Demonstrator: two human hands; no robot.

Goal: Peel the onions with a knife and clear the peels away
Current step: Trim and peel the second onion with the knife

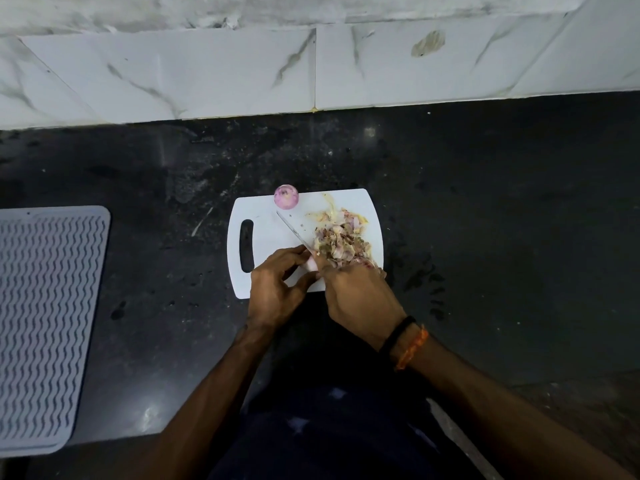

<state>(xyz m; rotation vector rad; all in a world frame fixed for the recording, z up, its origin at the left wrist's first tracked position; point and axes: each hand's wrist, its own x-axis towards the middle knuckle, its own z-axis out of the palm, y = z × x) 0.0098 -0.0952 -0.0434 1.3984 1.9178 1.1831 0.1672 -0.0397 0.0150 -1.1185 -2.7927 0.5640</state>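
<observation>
On board (270,233) | L hand (277,282), R hand (356,292) fingers clamp onion (311,264) | knife (294,233) alongside

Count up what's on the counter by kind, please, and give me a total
Onions: 2, one peeled at the board's far edge, one between the hands
Knife: 1
Peel pile: 1
Cutting board: 1
Grey ridged mat: 1
Total: 6

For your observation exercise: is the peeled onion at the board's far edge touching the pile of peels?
Apart. The head view shows bare white cutting board between the peeled onion and the pile of peels.
</observation>
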